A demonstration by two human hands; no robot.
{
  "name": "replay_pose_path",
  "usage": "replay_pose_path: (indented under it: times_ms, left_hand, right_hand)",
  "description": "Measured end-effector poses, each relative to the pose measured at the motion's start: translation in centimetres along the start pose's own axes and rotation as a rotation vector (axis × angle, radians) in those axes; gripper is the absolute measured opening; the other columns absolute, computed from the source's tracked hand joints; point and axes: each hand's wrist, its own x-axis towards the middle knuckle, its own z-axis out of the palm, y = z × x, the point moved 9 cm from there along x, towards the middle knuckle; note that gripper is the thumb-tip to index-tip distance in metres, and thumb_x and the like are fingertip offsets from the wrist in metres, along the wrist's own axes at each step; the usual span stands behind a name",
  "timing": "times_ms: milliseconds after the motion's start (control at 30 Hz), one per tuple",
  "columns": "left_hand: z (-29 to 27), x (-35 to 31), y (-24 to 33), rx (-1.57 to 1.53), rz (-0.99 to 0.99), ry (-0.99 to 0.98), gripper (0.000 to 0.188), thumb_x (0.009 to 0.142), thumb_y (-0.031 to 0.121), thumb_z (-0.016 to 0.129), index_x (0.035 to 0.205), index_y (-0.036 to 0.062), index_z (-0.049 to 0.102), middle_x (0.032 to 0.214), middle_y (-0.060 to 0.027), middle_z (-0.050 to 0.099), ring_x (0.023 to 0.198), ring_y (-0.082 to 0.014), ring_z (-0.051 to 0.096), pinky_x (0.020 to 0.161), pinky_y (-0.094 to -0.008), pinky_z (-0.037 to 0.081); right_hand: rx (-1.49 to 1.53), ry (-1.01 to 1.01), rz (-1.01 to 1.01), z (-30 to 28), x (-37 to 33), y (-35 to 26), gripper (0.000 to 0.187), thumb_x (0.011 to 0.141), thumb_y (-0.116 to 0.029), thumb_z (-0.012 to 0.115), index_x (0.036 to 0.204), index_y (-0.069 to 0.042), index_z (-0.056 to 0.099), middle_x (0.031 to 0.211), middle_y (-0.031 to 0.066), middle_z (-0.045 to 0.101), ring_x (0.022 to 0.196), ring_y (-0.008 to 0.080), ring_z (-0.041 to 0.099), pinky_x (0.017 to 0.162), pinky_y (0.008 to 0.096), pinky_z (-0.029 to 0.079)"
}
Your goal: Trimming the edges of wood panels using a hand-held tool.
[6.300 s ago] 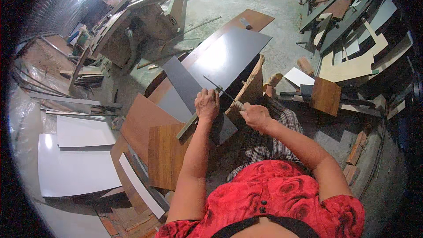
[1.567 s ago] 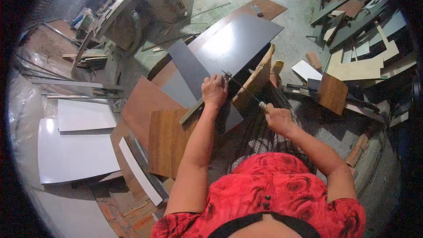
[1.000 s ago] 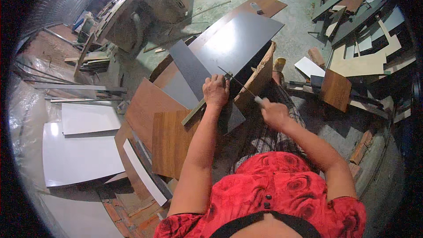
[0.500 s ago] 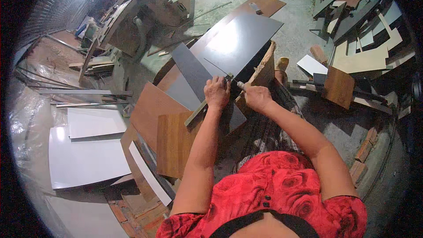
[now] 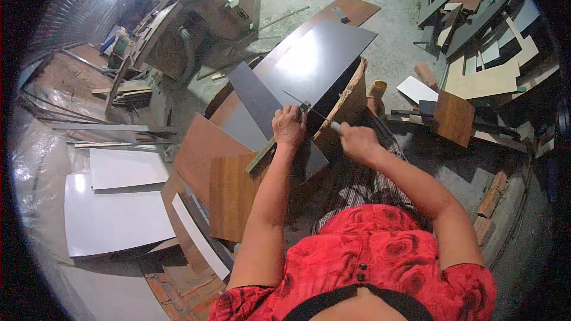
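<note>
My left hand (image 5: 289, 128) is closed over a narrow wooden strip (image 5: 260, 159), pressing it onto a dark grey board (image 5: 252, 88). Closed round the pale handle of a long, thin-bladed metal tool (image 5: 336, 126) is my right hand (image 5: 360, 144). The blade slants up and left past the strip's far end, just beyond my left fingers; whether it is a file or a saw I cannot tell. Beneath and beyond lies a large glossy grey panel (image 5: 324, 47). A brown wood-grain board (image 5: 231, 196) leans near my left forearm.
White panels (image 5: 119, 214) lie at the left beside plastic sheeting (image 5: 38, 160). Offcut boards (image 5: 485, 80) are heaped at the far right, with a brown board (image 5: 455, 119) nearer. Bricks (image 5: 492, 193) sit at the right. A machine with a grey hose (image 5: 187, 47) stands far left.
My right hand has drawn the thin-bladed tool back, down and to the right. My left hand keeps its hold on the strip; the whole view has shifted slightly.
</note>
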Motion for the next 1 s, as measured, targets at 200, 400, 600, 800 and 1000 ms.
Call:
replay_pose_path:
  times_ms: [200,400,600,800,1000]
  left_hand:
    - [-0.1,0.1,0.1,-0.006,-0.017,0.004,0.022,0.080,0.031,0.057,0.084,0.0093,0.056,0.086,-0.0081,0.054,0.082,-0.0303,0.052,0.069,-0.0417,0.044]
    - [-0.1,0.0,0.0,-0.012,-0.025,0.024,0.019,0.079,0.028,0.058,0.082,0.0099,0.056,0.084,-0.0071,0.055,0.081,-0.0286,0.053,0.068,-0.0407,0.043]
    - [-0.6,-0.1,-0.2,-0.021,-0.006,0.050,0.020,0.078,0.028,0.058,0.084,0.0091,0.056,0.084,-0.0078,0.055,0.080,-0.0289,0.053,0.068,-0.0411,0.043]
    - [-0.7,-0.1,0.3,-0.015,-0.008,0.042,0.022,0.079,0.029,0.058,0.086,0.0083,0.056,0.085,-0.0077,0.055,0.081,-0.0290,0.054,0.068,-0.0412,0.043]
    - [-0.5,0.1,0.2,-0.026,-0.036,0.024,0.022,0.079,0.029,0.058,0.085,0.0084,0.057,0.085,-0.0073,0.055,0.082,-0.0288,0.054,0.068,-0.0406,0.043]
  right_hand:
    - [-0.089,-0.076,0.071,3.4,5.4,-0.1,0.029,0.081,-0.011,0.041,0.107,-0.012,0.054,0.081,0.0186,0.063,0.076,0.0343,0.063,0.065,0.0472,0.049]
    - [-0.083,-0.111,0.028,1.8,-2.6,2.1,0.035,0.082,-0.011,0.041,0.117,-0.014,0.046,0.079,0.0148,0.063,0.068,0.0343,0.062,0.059,0.0456,0.049]
    - [-0.141,-0.208,0.103,1.4,-4.6,3.5,0.041,0.081,-0.011,0.045,0.122,-0.014,0.045,0.081,0.0137,0.063,0.069,0.0333,0.062,0.060,0.0446,0.049]
    - [-0.081,-0.098,0.057,2.2,5.1,-0.9,0.028,0.081,-0.013,0.045,0.108,-0.008,0.051,0.077,0.0181,0.063,0.072,0.0336,0.063,0.063,0.0459,0.049]
    - [-0.049,-0.067,0.045,2.1,3.1,-0.3,0.024,0.082,-0.015,0.044,0.103,-0.007,0.048,0.077,0.0204,0.063,0.071,0.0354,0.063,0.062,0.0471,0.049]
